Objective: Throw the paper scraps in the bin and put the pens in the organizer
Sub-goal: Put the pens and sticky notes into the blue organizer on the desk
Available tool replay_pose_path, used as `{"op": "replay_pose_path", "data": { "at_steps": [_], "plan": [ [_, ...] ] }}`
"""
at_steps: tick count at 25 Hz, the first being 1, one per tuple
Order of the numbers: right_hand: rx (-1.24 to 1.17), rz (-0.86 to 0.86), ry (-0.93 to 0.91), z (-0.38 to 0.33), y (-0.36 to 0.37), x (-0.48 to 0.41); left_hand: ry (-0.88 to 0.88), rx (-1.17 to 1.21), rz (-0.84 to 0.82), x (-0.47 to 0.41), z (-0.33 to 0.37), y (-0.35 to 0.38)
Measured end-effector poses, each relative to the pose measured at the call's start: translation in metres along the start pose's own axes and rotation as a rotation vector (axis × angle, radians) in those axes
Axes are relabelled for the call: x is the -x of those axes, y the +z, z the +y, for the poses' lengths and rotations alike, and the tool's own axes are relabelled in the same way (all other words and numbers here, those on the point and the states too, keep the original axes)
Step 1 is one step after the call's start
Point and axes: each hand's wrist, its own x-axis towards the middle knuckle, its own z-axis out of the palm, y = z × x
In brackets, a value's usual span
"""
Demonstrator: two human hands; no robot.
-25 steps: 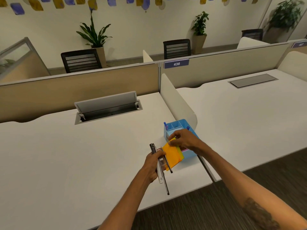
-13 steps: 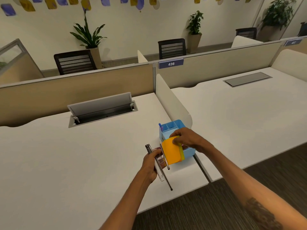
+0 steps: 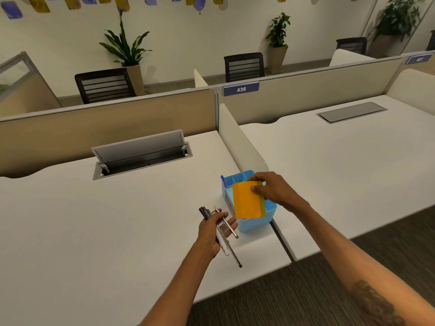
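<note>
Centrally, left hand (image 3: 213, 234) grips pens (image 3: 223, 229); right hand (image 3: 270, 188) pinches orange pad (image 3: 247, 201) over the organizer (image 3: 253, 225).

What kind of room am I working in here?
Most likely an open-plan office: white desks split by partition panels, a numbered desk tag reading 436, and mesh-back office chairs behind.

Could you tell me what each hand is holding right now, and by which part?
Left hand: pens, gripped around their middles. Right hand: orange pad, pinched at its upper right corner.
</note>
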Motion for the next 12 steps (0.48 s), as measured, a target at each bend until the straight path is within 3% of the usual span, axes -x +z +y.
{"op": "replay_pose_path", "data": {
  "at_steps": [4, 12],
  "plan": [
    [-0.061, 0.175, -0.077, 0.024, 0.004, -0.003, -0.009, 0.026, 0.001, -0.002, -0.005, 0.003],
    [-0.100, 0.072, -0.144, 0.064, 0.024, -0.009, -0.046, 0.072, -0.008, -0.007, -0.011, 0.004]
  ]
}}
